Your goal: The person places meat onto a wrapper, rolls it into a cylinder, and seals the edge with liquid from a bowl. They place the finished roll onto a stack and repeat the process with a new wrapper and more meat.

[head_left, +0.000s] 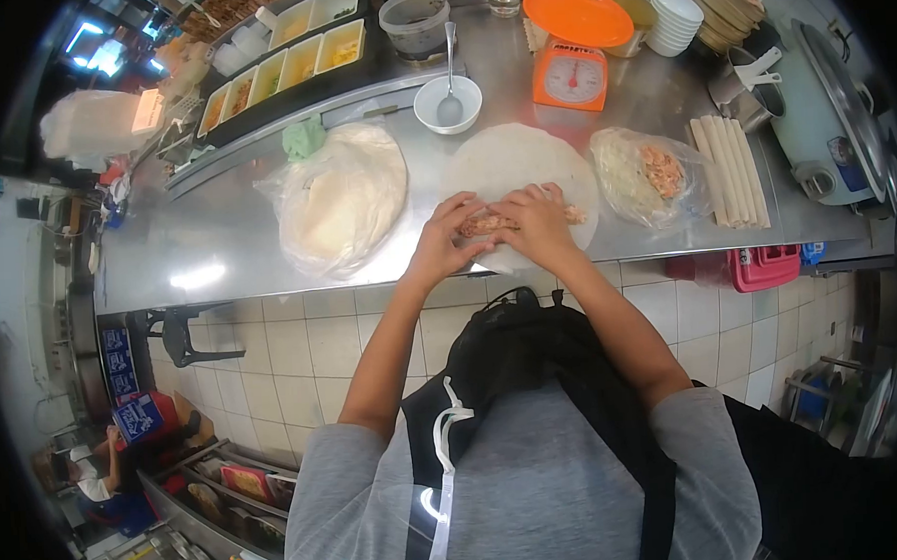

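A steel surface (237, 261) carries a round wrapper (513, 155) between a bagged stack (345, 199) of wrappers and a bag (637, 197) of filling. Both hands work on the wrapper: the left (546, 226) presses curved fingers over the filling (484, 224); the right (447, 242) cups its other end, thumb and fingers apart around it. Finished rolls (732, 173) lie side by side beyond the bag.

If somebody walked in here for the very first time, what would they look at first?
Probably the bright orange scale with its round top, past the pale round sheet on the shiny table. Next, the left hand and right hand at the filling lying across that sheet. Long pale rolls line up toward the table's right.
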`<state>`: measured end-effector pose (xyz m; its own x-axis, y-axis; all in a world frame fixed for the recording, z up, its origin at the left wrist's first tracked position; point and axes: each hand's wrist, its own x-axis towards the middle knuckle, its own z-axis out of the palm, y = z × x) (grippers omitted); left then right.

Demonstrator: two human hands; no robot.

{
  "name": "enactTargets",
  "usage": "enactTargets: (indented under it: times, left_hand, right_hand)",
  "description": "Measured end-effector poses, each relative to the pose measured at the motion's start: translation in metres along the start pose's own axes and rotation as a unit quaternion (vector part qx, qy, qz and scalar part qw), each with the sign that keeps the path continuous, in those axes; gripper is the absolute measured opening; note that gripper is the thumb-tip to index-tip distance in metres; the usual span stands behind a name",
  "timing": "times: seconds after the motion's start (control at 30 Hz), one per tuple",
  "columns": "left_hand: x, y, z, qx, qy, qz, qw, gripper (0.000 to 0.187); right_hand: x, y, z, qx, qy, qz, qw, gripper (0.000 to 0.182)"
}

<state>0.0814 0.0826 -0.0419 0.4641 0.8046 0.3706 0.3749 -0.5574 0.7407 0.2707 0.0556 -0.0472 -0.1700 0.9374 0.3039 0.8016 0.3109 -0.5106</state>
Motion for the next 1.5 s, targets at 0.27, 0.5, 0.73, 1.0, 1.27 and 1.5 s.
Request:
enactTargets:
  times: [0.27,0.5,0.73,1.0,1.27,1.5]
  left_hand:
    - [-0.001,-0.001,-0.009,-0.051,-0.039,-0.1,0.993,0.024]
    - [-0.006,-0.008,-0.006,-0.032,-0.037,-0.074,0.996,0.036]
    - [0.012,0.005,0.02,0.113,-0.091,0.0,0.989,0.055]
    - [0.025,0.015,0.048,0.091,-0.099,-0.006,0.991,0.056]
    - [0.031,0.022,0.067,0.1,-0.095,0.025,0.99,0.056]
    - [0.039,0.028,0.076,0.096,-0.113,0.024,0.989,0.057]
  right_hand:
    - [0.002,-0.004,-0.014,0.085,0.02,0.015,0.996,0.01]
    - [0.008,0.003,-0.006,-0.016,-0.021,-0.011,1.0,0.011]
    - [-0.008,0.031,-0.031,0.068,0.002,0.015,0.998,0.011]
    - [-0.014,0.039,-0.03,0.005,0.043,-0.035,0.998,0.009]
    - [-0.029,0.063,-0.029,0.083,0.091,0.03,0.992,0.01]
    - [-0.036,0.064,-0.038,0.15,0.11,0.065,0.981,0.014]
